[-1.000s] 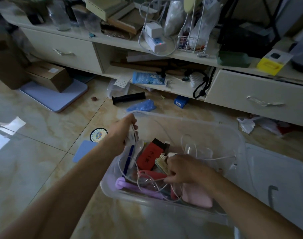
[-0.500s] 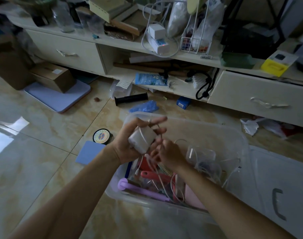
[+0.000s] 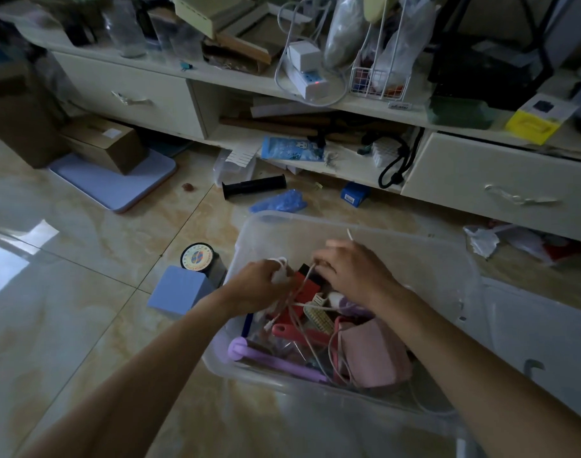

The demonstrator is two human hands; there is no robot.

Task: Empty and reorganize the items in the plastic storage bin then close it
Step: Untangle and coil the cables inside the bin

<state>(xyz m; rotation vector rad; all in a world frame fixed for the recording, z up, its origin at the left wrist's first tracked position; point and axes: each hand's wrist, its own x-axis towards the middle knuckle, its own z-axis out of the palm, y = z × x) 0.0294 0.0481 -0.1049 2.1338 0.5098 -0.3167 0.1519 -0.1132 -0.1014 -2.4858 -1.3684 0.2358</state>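
Over the clear storage bin [image 3: 355, 226] on the floor, left hand [image 3: 259, 285] grips a small white charger block [image 3: 278, 276], right hand [image 3: 355, 276] pinches its thin cord [image 3: 302, 285] — light, limp, snag-prone; probably best lifted by the block, cord gathered first.

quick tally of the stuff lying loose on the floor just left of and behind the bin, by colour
Blue: 3 – flat blue block, crumpled blue bag, small blue box
Black: 2 – black tube, black round spool
Total: 5, counting only the floor beside the clear plastic bin
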